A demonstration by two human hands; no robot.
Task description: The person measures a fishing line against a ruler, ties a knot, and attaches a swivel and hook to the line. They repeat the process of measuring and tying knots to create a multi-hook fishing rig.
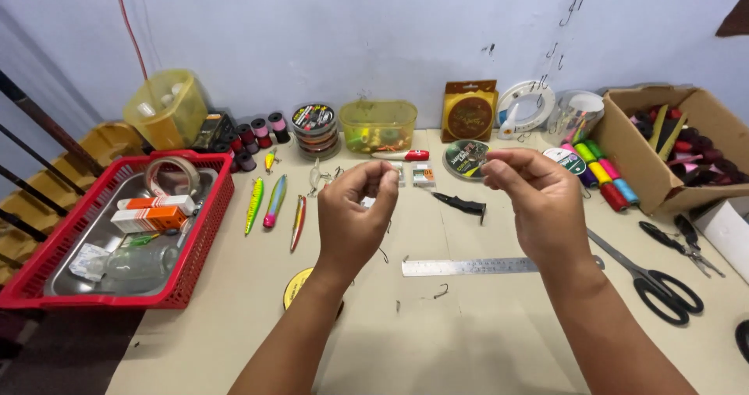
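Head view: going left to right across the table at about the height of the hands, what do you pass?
Red basket → green fishing lure → blue and pink lure → left hand → black-handled tool → right hand → thread spools → cardboard box.

Too small to tell: whatever sits pinched in the left hand and right hand. Half hidden behind the left wrist: yellow spool. Cut off at the right edge: white box, dark object.
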